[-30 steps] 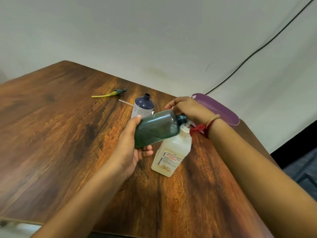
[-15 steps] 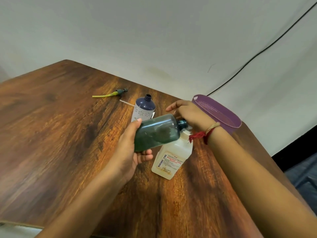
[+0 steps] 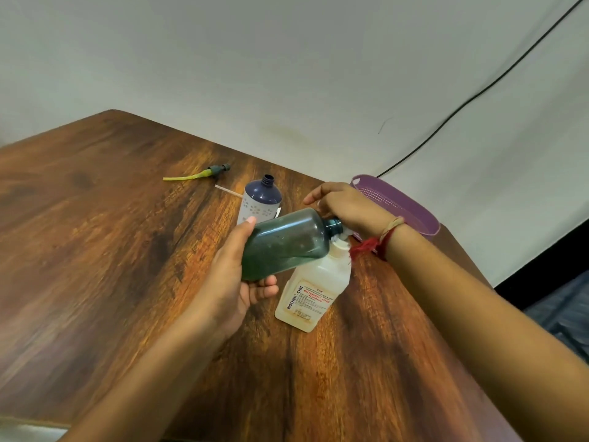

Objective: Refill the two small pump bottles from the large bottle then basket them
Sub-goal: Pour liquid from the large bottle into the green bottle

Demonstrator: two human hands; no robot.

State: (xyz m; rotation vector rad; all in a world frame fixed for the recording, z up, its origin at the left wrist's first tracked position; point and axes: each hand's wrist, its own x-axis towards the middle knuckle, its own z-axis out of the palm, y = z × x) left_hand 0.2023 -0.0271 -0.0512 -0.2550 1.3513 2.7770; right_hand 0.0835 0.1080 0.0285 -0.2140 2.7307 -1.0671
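- The left hand (image 3: 237,282), centre of the frame, grips the base end of the green bottle (image 3: 287,247), thumb on top and fingers curled beneath. The bottle is held off the table, tipped almost on its side, its open neck pointing right.
- The right hand (image 3: 347,205), just right of centre, arches over that neck and over the top of the large bottle (image 3: 314,291). Its fingers bend downward, but what they hold, if anything, is hidden, so I cannot tell its grip.
- The large bottle, white with a printed label, stands on the table (image 3: 95,250) directly below the green one, its cap just under the green neck.
- The purple bottle (image 3: 262,202) stands upright behind them, neck open, no pump fitted.
- A pump head with a yellow tube (image 3: 204,173) lies in the upper left, well apart from both bottles; a thin white tube (image 3: 228,190) lies just beside the purple bottle.
- The purple basket (image 3: 411,212) sits at the right edge of the table; I see no bottle in it.
- Judgement: the task looks early. Both small bottles are uncapped, and the fill level in the tinted green one is hard to read. Pouring, refitting the pumps and basketing appear to remain.
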